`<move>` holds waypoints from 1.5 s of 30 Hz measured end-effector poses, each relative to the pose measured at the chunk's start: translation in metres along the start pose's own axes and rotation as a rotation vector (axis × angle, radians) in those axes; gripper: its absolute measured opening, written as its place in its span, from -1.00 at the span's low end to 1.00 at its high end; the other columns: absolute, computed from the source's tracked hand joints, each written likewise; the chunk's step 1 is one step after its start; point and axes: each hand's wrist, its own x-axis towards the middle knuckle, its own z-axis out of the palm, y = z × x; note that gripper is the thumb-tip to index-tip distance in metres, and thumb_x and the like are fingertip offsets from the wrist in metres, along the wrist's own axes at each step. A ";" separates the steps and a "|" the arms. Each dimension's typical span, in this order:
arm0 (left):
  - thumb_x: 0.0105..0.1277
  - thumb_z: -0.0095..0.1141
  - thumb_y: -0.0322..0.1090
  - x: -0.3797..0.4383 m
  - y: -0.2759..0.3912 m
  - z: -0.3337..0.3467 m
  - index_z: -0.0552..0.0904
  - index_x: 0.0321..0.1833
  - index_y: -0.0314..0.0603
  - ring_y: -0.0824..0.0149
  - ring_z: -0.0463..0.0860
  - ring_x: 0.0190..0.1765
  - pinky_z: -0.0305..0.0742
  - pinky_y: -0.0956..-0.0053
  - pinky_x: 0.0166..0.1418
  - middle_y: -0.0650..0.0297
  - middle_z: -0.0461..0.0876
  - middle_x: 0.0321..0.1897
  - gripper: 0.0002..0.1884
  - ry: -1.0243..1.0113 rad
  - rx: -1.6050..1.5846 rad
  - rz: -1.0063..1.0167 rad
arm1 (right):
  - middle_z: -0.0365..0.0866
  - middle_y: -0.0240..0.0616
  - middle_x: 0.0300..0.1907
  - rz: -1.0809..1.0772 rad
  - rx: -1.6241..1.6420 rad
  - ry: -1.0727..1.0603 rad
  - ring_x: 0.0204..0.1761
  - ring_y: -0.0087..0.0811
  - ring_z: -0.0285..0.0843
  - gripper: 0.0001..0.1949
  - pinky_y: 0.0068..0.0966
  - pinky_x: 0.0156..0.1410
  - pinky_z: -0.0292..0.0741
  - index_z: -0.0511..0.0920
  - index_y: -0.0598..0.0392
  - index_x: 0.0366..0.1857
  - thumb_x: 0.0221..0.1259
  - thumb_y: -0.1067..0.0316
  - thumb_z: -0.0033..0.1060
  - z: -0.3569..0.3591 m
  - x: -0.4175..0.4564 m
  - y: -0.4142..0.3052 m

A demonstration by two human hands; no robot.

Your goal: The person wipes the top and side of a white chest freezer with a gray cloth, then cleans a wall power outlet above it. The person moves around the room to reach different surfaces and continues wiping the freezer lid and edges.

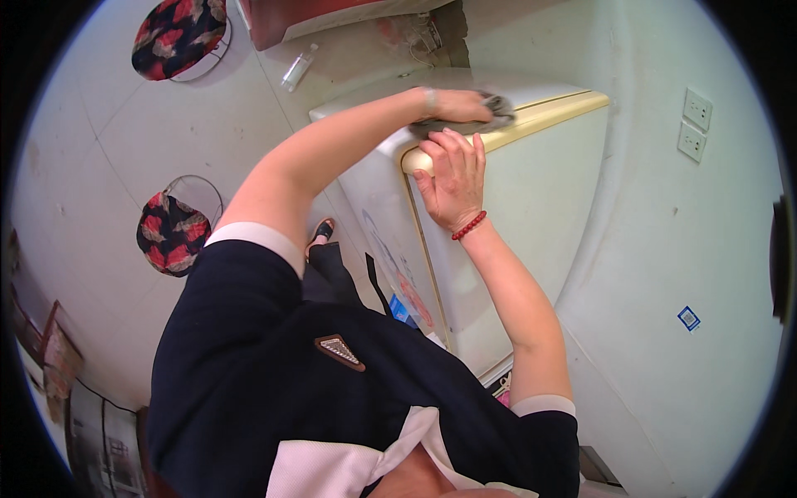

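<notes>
My left hand point(462, 106), with a pale band at its wrist, is closed over a crumpled grey cloth point(498, 112). The cloth lies against the top of a white appliance point(523, 187), seemingly a refrigerator, beside its yellowed edge trim point(548, 116). Just below the cloth, my right hand point(453, 171) rests with its fingers apart at the rounded front corner of the trim. Red beads point(469, 225) circle that wrist. The palm side of my right hand is hidden, and my left hand is slightly blurred.
Two stools with floral covers point(179, 40) point(174, 233) stand on the tiled floor at left. A clear bottle point(299, 67) lies near a red-and-white object point(324, 18). Cables point(426, 37) are behind the appliance. Wall sockets point(697, 110) are at right.
</notes>
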 end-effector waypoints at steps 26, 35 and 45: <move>0.50 0.05 -0.04 -0.126 -0.135 0.156 0.66 0.05 -0.26 0.29 0.73 -0.06 0.63 0.28 0.05 0.20 0.74 -0.10 -0.61 0.901 -1.216 0.054 | 0.49 -0.27 0.25 -0.057 0.004 0.076 0.47 -0.17 0.26 -0.60 0.08 0.66 -0.06 0.52 -0.02 0.17 0.48 -0.05 0.05 0.010 -0.005 0.000; 0.46 0.00 -0.12 -0.064 -0.165 0.138 0.62 0.23 -0.27 -0.06 0.61 0.21 0.42 0.25 0.37 -0.05 0.69 0.14 -0.56 1.219 -0.717 0.169 | 0.45 -0.18 0.31 -0.040 0.020 -0.007 0.50 -0.07 0.21 -0.46 0.15 0.64 -0.13 0.47 0.06 0.25 0.44 -0.17 0.08 0.009 -0.010 -0.002; 0.39 -0.03 0.09 0.015 -0.371 0.083 0.58 0.24 -0.55 -0.25 0.55 0.31 0.41 0.12 0.38 -0.37 0.58 0.21 -0.30 1.131 -1.052 -0.522 | 0.45 -0.20 0.28 -0.056 0.034 -0.051 0.45 -0.06 0.27 -0.43 0.23 0.58 -0.09 0.49 0.06 0.23 0.51 -0.25 -0.12 0.007 0.002 -0.007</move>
